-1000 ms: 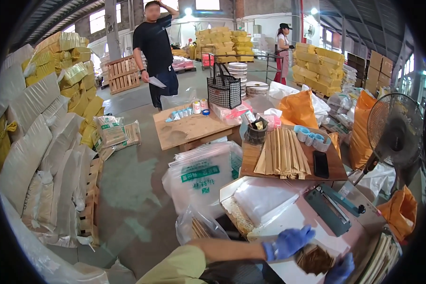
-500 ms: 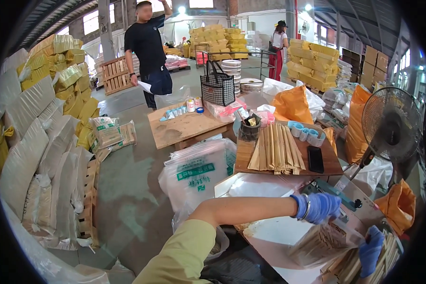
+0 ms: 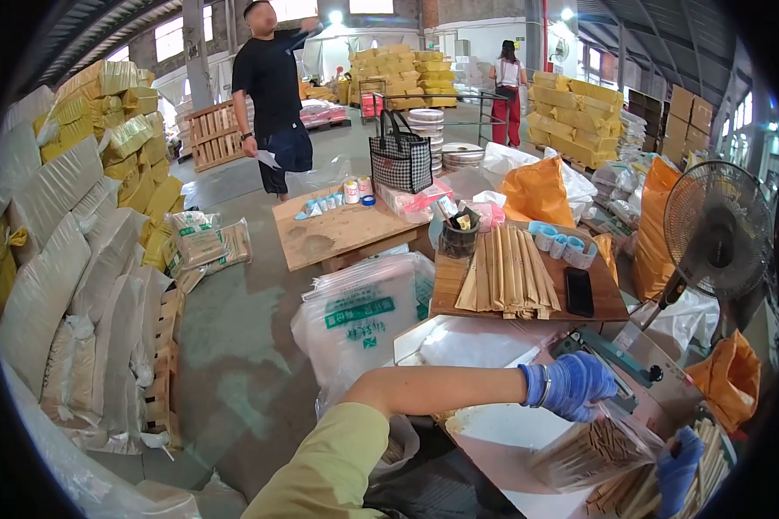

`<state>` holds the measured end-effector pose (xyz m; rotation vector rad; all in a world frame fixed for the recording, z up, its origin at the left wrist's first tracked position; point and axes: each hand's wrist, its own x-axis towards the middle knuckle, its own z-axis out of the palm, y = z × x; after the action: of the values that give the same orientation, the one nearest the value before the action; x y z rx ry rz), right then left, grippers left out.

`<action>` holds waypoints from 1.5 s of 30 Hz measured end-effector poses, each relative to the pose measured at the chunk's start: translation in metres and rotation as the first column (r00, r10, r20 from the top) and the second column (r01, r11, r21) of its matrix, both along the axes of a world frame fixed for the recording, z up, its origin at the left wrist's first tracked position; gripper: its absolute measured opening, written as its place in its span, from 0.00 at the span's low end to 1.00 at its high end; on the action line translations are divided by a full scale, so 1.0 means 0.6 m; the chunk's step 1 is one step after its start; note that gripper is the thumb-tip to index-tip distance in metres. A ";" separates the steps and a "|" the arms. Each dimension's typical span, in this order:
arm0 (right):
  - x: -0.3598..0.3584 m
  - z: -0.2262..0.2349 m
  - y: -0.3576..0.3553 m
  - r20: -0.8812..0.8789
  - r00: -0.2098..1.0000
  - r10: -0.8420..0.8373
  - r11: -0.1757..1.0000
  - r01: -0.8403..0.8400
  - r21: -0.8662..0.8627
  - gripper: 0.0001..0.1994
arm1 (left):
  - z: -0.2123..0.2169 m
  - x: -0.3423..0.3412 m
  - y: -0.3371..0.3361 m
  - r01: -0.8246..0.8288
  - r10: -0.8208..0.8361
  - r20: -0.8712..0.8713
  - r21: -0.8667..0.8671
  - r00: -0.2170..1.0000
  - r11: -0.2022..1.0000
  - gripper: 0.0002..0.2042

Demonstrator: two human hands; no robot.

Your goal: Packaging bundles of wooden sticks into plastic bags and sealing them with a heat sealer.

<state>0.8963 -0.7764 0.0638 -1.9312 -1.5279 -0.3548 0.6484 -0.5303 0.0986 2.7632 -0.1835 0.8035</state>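
Fingers [image 3: 590, 400] of the left hand [image 3: 571, 385] and right hand [image 3: 677, 467], both gloved blue, pinch a clear bag of sticks [image 3: 593, 450] over the desk [image 3: 493, 424].

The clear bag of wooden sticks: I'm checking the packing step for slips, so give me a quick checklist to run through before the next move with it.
1. Left hand on the top of the clear bag of wooden sticks: ok, blue-gloved fingers touch it.
2. Right hand at the bag's lower right end: ok, though partly cut off by the picture's rim.
3. Firmness of either grip: cannot tell.
4. Bag mouth closed: cannot tell, the plastic is bunched under the left hand.
5. Sealing machine close by: ok, just behind the left hand.
6. Phone on the wooden board away from the hands: ok.
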 end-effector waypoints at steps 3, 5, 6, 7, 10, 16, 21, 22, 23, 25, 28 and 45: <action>-0.009 0.009 -0.014 -0.173 0.985 0.009 1.000 -0.012 -0.018 0.18 | -0.024 0.004 -0.002 0.074 -0.071 0.067 -0.045 0.995 0.996 0.15; -0.011 0.018 -0.028 -0.167 0.986 0.027 0.998 -0.036 -0.055 0.19 | -0.010 0.003 -0.005 0.165 -0.153 0.140 -0.081 0.978 0.983 0.14; -0.011 0.016 -0.039 -0.205 0.977 -0.059 0.998 0.059 -0.003 0.19 | -0.005 0.004 -0.007 0.256 -0.229 0.209 -0.114 0.951 0.960 0.14; -0.004 0.013 -0.051 -0.242 0.959 -0.148 0.986 0.162 0.038 0.19 | 0.002 0.006 -0.006 0.289 -0.246 0.239 -0.161 0.939 0.944 0.13; -0.088 0.091 0.000 -0.069 0.993 -0.098 0.995 0.096 -0.023 0.12 | 0.005 0.025 -0.001 0.368 -0.315 0.191 -0.479 0.930 0.797 0.10; -0.179 0.113 0.089 0.063 0.998 0.020 1.000 -0.020 0.008 0.30 | -0.005 0.040 -0.006 0.193 -0.181 0.085 -0.651 0.980 0.735 0.12; -0.184 0.040 0.085 0.197 0.975 0.106 0.992 -0.090 -0.088 0.14 | -0.063 0.074 -0.070 0.412 -0.271 0.310 -0.681 0.911 0.606 0.18; -0.174 0.028 0.077 0.248 0.958 0.147 0.986 -0.160 0.036 0.11 | -0.098 0.078 -0.093 0.427 -0.158 0.400 -0.792 0.903 0.437 0.26; -0.162 0.018 0.072 0.309 0.935 0.172 0.963 -0.226 0.149 0.09 | -0.138 0.079 -0.111 0.309 -0.344 0.287 -0.951 0.894 0.009 0.41; -0.143 0.043 0.121 0.346 0.932 0.109 0.965 -0.183 0.189 0.06 | -0.294 0.095 -0.073 0.021 -0.301 -0.205 -0.794 0.931 0.607 0.37; 0.014 -0.063 0.188 0.145 0.978 -0.149 0.986 0.136 0.099 0.04 | -0.265 0.175 -0.112 0.014 -0.254 0.046 -0.992 0.966 -0.125 0.31; 0.163 -0.288 0.319 -0.869 0.438 0.230 0.814 0.403 0.419 0.04 | -0.407 0.233 0.187 -0.414 -0.245 -0.349 -0.858 0.904 -0.304 0.15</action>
<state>0.9939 -0.5849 -0.1089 -1.2764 -0.4571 0.1914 0.7881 -0.4183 -0.1455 1.0277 0.6073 0.0398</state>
